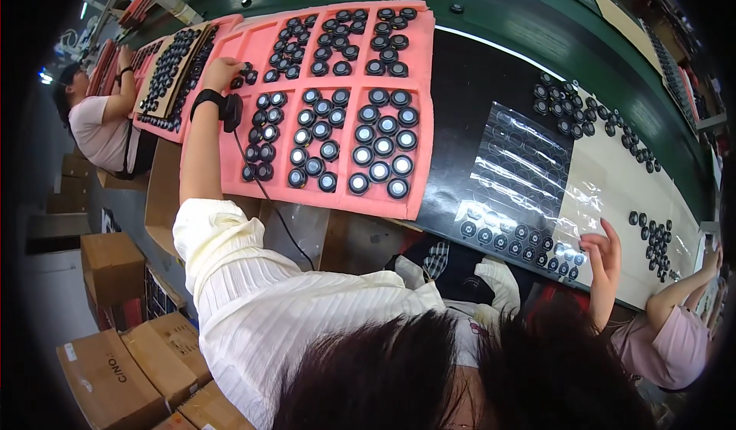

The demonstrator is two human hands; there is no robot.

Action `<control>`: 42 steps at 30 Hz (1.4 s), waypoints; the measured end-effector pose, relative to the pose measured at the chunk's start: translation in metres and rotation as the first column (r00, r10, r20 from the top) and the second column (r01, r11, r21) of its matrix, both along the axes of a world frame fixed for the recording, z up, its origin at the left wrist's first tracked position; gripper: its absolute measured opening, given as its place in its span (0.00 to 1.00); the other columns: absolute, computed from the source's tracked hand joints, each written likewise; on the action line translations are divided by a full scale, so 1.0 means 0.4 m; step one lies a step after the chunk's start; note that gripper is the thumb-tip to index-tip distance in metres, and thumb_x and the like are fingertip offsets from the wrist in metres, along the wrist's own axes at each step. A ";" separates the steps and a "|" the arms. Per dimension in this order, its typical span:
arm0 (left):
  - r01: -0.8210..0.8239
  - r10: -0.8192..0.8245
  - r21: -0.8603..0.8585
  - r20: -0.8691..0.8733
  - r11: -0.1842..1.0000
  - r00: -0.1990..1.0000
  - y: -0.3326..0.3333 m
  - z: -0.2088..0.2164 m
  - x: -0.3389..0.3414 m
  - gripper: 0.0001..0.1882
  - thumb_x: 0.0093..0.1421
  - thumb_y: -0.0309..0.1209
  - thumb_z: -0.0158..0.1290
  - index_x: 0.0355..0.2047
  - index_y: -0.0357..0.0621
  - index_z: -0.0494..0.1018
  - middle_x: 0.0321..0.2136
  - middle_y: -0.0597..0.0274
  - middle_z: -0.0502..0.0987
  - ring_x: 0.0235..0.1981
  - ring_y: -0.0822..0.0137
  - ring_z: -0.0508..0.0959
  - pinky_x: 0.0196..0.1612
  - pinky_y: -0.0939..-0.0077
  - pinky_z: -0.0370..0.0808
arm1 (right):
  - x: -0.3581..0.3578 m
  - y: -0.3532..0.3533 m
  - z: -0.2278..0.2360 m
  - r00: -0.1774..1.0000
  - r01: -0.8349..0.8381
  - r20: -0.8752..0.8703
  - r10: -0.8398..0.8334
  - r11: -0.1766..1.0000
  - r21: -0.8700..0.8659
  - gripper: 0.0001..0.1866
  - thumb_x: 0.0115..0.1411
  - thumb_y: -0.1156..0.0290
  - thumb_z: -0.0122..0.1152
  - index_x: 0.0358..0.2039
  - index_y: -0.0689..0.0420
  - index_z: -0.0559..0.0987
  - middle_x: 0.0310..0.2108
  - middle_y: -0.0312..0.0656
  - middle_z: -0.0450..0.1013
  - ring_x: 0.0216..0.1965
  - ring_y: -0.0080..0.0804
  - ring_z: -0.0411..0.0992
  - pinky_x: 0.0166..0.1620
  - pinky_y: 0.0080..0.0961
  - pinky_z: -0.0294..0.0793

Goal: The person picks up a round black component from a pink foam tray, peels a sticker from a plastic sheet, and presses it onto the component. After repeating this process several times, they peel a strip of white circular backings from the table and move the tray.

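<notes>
Head view: left hand (223, 73), fingers at black discs (251, 78) in pink tray (426, 70), grip unclear; right hand (605, 255), fingers apart near clear sheet (529, 171); draped cord (268, 201) could snag, dislodging discs.

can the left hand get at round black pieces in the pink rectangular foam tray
Probably yes: the left hand is close beside some round black pieces, and no cover shows over the pink rectangular foam tray.
</notes>
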State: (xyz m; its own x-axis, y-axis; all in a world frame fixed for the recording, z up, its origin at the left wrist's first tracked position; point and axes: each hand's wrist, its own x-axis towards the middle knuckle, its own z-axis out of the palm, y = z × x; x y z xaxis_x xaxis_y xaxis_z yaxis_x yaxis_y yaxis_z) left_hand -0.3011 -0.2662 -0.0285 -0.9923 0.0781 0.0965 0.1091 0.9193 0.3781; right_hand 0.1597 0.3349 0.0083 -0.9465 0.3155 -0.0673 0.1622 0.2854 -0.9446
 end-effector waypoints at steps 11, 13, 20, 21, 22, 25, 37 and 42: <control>-0.190 0.091 0.672 0.180 0.716 0.979 -0.056 0.008 -0.096 0.11 0.54 0.33 0.49 0.37 0.45 0.74 0.27 0.58 0.73 0.22 0.69 0.72 0.24 0.73 0.70 | 0.039 0.007 -0.031 0.998 0.021 0.061 -0.014 0.992 -0.125 0.21 0.58 0.74 0.46 0.52 0.65 0.61 0.36 0.41 0.69 0.40 0.24 0.66 0.47 0.19 0.60; 0.036 -0.026 0.461 -0.028 0.887 0.999 -0.057 -0.017 -0.102 0.11 0.55 0.33 0.48 0.37 0.45 0.73 0.25 0.59 0.73 0.21 0.69 0.71 0.24 0.71 0.70 | 0.027 -0.001 -0.034 0.998 -0.005 0.068 0.013 0.992 -0.125 0.20 0.58 0.74 0.47 0.52 0.64 0.62 0.36 0.41 0.69 0.40 0.25 0.66 0.47 0.20 0.60; 0.091 -0.070 -0.043 0.359 0.995 0.931 0.030 0.001 -0.108 0.21 0.57 0.43 0.45 0.37 0.34 0.70 0.25 0.57 0.76 0.26 0.64 0.76 0.32 0.73 0.72 | -0.002 -0.014 -0.010 0.994 -0.029 0.104 0.044 0.989 -0.147 0.20 0.57 0.75 0.48 0.50 0.64 0.63 0.36 0.40 0.69 0.41 0.26 0.66 0.49 0.21 0.59; 0.101 -0.076 -0.048 0.367 0.994 0.927 0.020 0.012 -0.086 0.21 0.57 0.43 0.45 0.37 0.34 0.70 0.25 0.57 0.76 0.26 0.64 0.76 0.32 0.73 0.72 | -0.016 -0.015 -0.013 0.990 -0.045 0.127 0.063 0.989 -0.139 0.20 0.56 0.76 0.48 0.50 0.63 0.64 0.37 0.40 0.69 0.42 0.26 0.66 0.49 0.21 0.59; 0.017 -0.023 0.020 0.371 1.000 0.928 0.021 0.012 -0.073 0.23 0.56 0.45 0.45 0.37 0.34 0.70 0.26 0.56 0.76 0.28 0.64 0.76 0.34 0.73 0.72 | -0.023 -0.022 -0.012 0.986 -0.050 0.150 0.069 0.991 -0.122 0.20 0.55 0.76 0.49 0.49 0.63 0.65 0.37 0.40 0.69 0.42 0.27 0.66 0.49 0.21 0.59; 0.082 -0.085 0.058 0.051 0.995 0.995 0.086 0.040 0.017 0.21 0.56 0.43 0.47 0.38 0.36 0.69 0.27 0.61 0.74 0.27 0.68 0.74 0.32 0.76 0.70 | -0.067 -0.046 0.016 0.973 -0.197 0.115 0.201 0.979 -0.051 0.20 0.52 0.77 0.51 0.48 0.63 0.67 0.38 0.40 0.70 0.43 0.28 0.67 0.48 0.21 0.61; 0.497 -0.494 0.012 0.134 0.868 0.859 0.477 0.060 0.193 0.14 0.48 0.32 0.58 0.31 0.39 0.67 0.25 0.67 0.69 0.24 0.75 0.67 0.28 0.81 0.66 | -0.109 -0.098 0.042 0.917 -0.397 0.021 0.397 0.909 0.125 0.17 0.50 0.77 0.53 0.43 0.64 0.71 0.35 0.43 0.72 0.40 0.31 0.69 0.47 0.24 0.63; 0.445 -0.456 -0.159 -0.043 0.881 0.889 0.489 0.050 0.194 0.13 0.47 0.32 0.59 0.25 0.39 0.67 0.19 0.65 0.69 0.21 0.75 0.67 0.24 0.80 0.64 | -0.075 -0.054 0.025 0.946 -0.324 0.048 0.320 0.940 0.105 0.17 0.50 0.77 0.53 0.42 0.63 0.71 0.35 0.43 0.72 0.41 0.31 0.69 0.47 0.23 0.63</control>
State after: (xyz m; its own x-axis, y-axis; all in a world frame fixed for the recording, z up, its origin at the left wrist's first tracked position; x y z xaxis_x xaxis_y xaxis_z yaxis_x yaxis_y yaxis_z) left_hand -0.2237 -0.0707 -0.0086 -0.8364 0.5336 0.1253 0.5478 0.8065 0.2223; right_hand 0.1296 0.3135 0.0184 -0.9969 0.0011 -0.0792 0.0720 0.4285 -0.9007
